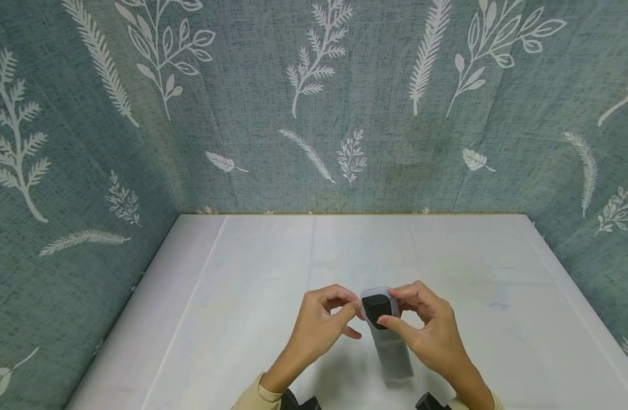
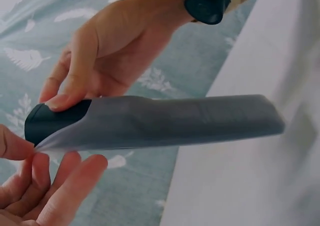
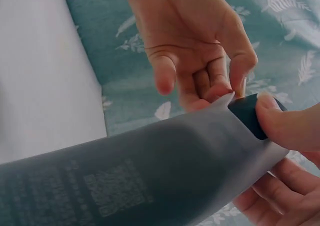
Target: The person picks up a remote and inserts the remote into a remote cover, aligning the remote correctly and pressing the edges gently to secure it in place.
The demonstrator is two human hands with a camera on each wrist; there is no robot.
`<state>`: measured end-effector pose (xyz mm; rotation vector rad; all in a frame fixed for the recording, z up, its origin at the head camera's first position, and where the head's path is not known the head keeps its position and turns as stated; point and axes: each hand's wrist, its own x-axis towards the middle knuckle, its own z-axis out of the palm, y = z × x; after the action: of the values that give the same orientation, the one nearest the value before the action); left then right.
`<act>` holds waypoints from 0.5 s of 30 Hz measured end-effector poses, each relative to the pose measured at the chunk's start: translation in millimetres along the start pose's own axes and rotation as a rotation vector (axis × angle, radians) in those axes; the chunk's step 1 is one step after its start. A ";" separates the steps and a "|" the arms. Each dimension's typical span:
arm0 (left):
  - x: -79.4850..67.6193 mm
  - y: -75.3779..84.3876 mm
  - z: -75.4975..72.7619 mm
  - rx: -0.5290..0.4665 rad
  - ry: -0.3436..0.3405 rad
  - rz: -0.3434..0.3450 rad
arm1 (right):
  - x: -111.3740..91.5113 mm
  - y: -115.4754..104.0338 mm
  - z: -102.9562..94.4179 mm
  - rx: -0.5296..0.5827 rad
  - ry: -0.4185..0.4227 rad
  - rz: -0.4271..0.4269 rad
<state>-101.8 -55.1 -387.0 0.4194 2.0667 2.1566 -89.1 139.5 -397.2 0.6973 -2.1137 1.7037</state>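
Between the hands, over the white table, is a long dark object [image 1: 376,309] with a rounded end, inside a frosted plastic sleeve [image 1: 395,356]. Its dark end shows bare at the sleeve's mouth; the rest is covered by the translucent plastic. My right hand [image 1: 434,333] grips that end, thumb on the dark face and fingers behind. With thumb and forefinger, my left hand [image 1: 316,327] pinches the sleeve's corner at the mouth. Printed text and a square code show faintly on the sleeve [image 3: 117,186] in the right wrist view. What kind of object it is, I cannot tell.
A white-covered table [image 1: 252,273] spreads under both hands. Green cloth with white leaf prints [image 1: 252,102] walls it at the back and on both sides. Black wrist devices [image 1: 300,401] show at the bottom edge of the head view.
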 end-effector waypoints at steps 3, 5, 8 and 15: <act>-1.9 -1.0 -0.1 -0.009 0.008 -0.013 | 0.0 -0.1 -0.5 -0.014 -0.033 0.005; -3.3 -1.6 -0.2 -0.008 0.019 -0.014 | 0.3 -0.6 -0.8 -0.020 -0.051 0.010; -5.4 -1.8 -0.3 0.001 0.034 -0.008 | 0.6 -1.5 -1.6 -0.033 -0.071 0.012; -9.6 0.4 1.8 0.027 0.040 0.021 | -0.4 -3.0 -4.2 -0.066 -0.060 0.007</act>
<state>-92.1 -56.1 -387.6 0.4062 2.1246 2.1684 -87.2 143.2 -394.0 0.7313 -2.2041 1.6281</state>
